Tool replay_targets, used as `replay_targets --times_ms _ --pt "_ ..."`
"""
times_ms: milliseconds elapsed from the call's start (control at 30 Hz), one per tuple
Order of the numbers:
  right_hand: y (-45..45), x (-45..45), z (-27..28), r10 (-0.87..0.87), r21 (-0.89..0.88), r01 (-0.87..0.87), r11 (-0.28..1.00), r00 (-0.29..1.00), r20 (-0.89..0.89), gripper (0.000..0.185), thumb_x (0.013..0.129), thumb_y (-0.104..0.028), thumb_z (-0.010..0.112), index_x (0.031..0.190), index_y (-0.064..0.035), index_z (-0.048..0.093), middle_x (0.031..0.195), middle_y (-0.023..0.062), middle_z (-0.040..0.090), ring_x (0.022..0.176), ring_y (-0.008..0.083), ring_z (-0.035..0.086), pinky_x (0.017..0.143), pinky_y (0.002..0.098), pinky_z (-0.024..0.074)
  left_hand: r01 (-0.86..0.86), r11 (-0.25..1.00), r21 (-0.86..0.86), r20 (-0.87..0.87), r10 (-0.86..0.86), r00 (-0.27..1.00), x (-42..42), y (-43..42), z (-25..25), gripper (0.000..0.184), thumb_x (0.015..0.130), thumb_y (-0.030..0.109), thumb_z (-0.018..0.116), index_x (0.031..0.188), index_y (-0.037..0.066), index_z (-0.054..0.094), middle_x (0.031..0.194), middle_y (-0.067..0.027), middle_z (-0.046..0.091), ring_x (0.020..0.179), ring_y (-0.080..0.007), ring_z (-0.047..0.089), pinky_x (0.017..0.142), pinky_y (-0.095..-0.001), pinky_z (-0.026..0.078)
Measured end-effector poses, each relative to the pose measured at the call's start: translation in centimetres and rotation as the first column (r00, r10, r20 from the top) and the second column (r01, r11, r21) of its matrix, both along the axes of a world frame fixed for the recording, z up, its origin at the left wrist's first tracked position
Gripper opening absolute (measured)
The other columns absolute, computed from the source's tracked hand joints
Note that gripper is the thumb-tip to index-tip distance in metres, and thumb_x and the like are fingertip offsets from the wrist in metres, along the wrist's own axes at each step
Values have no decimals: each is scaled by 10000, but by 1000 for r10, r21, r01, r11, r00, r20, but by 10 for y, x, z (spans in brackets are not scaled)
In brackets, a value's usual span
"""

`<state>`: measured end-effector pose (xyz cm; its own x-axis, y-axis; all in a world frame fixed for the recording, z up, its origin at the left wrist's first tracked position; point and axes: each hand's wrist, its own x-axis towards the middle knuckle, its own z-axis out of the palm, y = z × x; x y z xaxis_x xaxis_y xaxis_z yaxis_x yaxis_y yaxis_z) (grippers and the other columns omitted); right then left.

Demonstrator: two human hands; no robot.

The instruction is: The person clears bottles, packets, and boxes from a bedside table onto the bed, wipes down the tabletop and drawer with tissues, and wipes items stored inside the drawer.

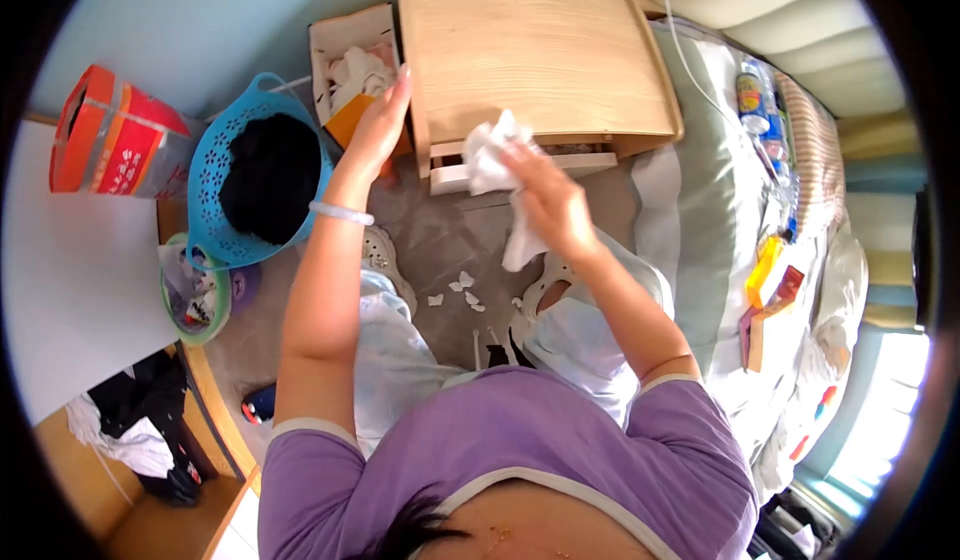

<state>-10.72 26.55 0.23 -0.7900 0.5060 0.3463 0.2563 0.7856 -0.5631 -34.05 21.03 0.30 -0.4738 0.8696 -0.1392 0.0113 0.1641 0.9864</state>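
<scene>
My right hand (550, 198) is closed on a crumpled white cloth (490, 157), at the front edge of a light wooden nightstand (545, 45). One end of the cloth hangs down below my fingers. Under the nightstand's top, a drawer (585, 163) sits slightly out, and its inside is mostly hidden. My left hand (383, 128), fingers stretched out, is at the nightstand's left side and seems to rest against it. It holds nothing. A pale bracelet (342, 213) circles my left wrist.
Left of the nightstand stand an open box (352, 35) of white cloths, a blue basket (205, 175) with dark fabric, a red carton (120, 145) and a small bin (208, 335). White scraps (463, 282) lie on the floor between my feet. A bed (705, 210) with bottles borders the right.
</scene>
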Motion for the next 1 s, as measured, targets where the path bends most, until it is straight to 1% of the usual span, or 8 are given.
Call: replay_targets --times_ms 100,133,233,333,533,600,800,1000 --pt "65 34 24 -414 -136 399 907 905 -101 401 781 62 437 1152 -47 544 1129 111 571 1033 152 530 884 258 399 34 999 16 3 -34 999 1 0 4 696 890 523 327 1261 -65 362 1322 -160 381 1252 -214 316 1013 -278 218" --pt "97 44 34 -411 -42 410 911 893 -185 433 770 53 418 1164 -86 532 1015 170 590 846 257 573 748 312 449 35 999 7 7 -35 999 1 1 2 692 892 520 325 1261 -64 362 1317 -159 388 1248 -215 322 1011 -278 222" --pt "193 79 9 -503 80 508 857 861 -80 414 812 -121 408 1215 -71 483 1216 185 480 1166 284 435 962 332 338 52 998 42 5 -52 999 2 1 7 696 890 526 323 1266 -59 358 1306 -159 402 1236 -220 338 1006 -280 231" --pt "213 73 -30 -552 491 429 758 823 133 468 819 -175 410 1276 -72 410 1280 169 423 1227 265 363 1004 374 284 68 998 13 -57 -67 996 -4 2 0 709 886 539 318 1271 -55 353 1294 -160 416 1222 -221 358 997 -282 243" --pt "139 -10 -40 -491 354 410 841 853 178 490 832 -311 425 1239 -36 427 1307 151 394 1218 273 359 1017 419 243 87 996 25 -87 -85 993 -6 5 -10 711 874 564 318 1278 -18 370 1287 -146 427 1210 -217 370 991 -285 253" --pt "87 -69 -58 -357 514 289 808 933 36 453 801 -255 481 1207 -56 455 1254 157 446 1175 263 412 987 408 298 97 995 36 -41 -95 995 -3 2 -8 736 865 588 295 1299 -3 344 1341 -151 349 1257 -216 294 1021 -304 197" --pt "43 -89 -32 -119 391 109 914 993 1 467 777 -211 474 1211 -39 456 1272 151 432 1195 248 402 1012 392 289 56 998 -19 89 -54 995 -13 4 -31 885 808 695 134 1356 3 189 1437 -146 101 1336 -235 38 1064 -354 -9" --pt "153 54 -31 -493 398 394 828 850 186 451 823 -191 425 1249 -42 412 1273 167 424 1222 279 353 1012 378 279 103 994 -39 6 -103 995 -17 4 -31 888 803 701 110 1359 13 197 1434 -139 120 1336 -236 56 1068 -346 2"
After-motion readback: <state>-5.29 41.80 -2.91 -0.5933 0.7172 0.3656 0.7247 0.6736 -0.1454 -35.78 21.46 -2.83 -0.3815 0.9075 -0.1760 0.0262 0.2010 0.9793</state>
